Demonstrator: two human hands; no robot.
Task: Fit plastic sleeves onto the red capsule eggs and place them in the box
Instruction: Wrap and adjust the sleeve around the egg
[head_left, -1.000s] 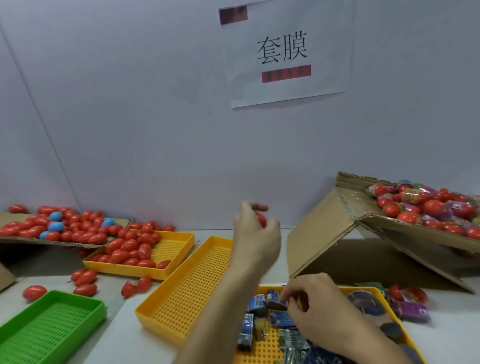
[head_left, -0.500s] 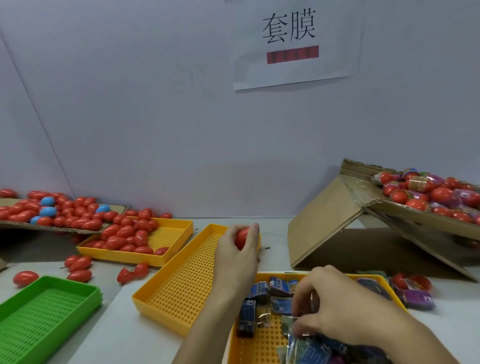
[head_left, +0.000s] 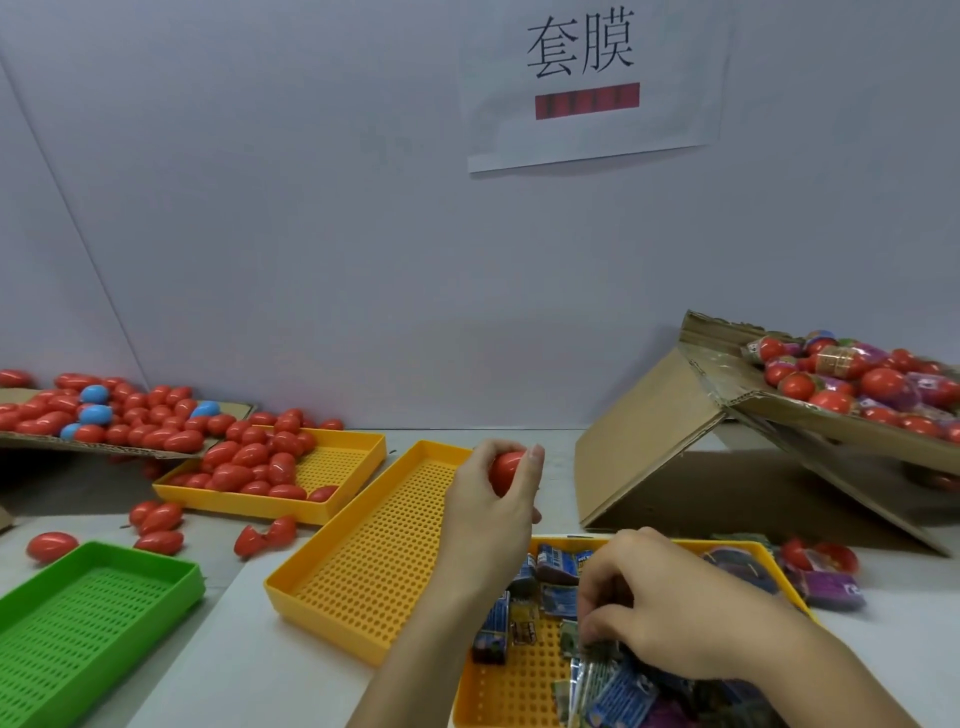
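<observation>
My left hand (head_left: 488, 514) grips a red capsule egg (head_left: 505, 472) above the far end of an empty yellow tray (head_left: 363, 571). My right hand (head_left: 670, 608) is curled over a pile of printed plastic sleeves (head_left: 608, 686) in a nearer yellow tray (head_left: 509, 691), fingertips pinching among them. The tilted cardboard box (head_left: 810, 415) at the right holds several sleeved red eggs (head_left: 878, 384). More bare red eggs (head_left: 249, 462) fill a yellow tray (head_left: 337, 467) at the left.
A cardboard sheet (head_left: 104, 447) at the far left carries several red eggs and a few blue ones. Loose eggs (head_left: 156, 519) lie on the table. A green tray (head_left: 88, 618) sits at the lower left. Sleeved eggs (head_left: 826, 571) lie right of the sleeve tray.
My left hand has come down and nearer with the egg. My right hand has kept working in the sleeve pile, shifting slightly nearer. The view has tilted a little.
</observation>
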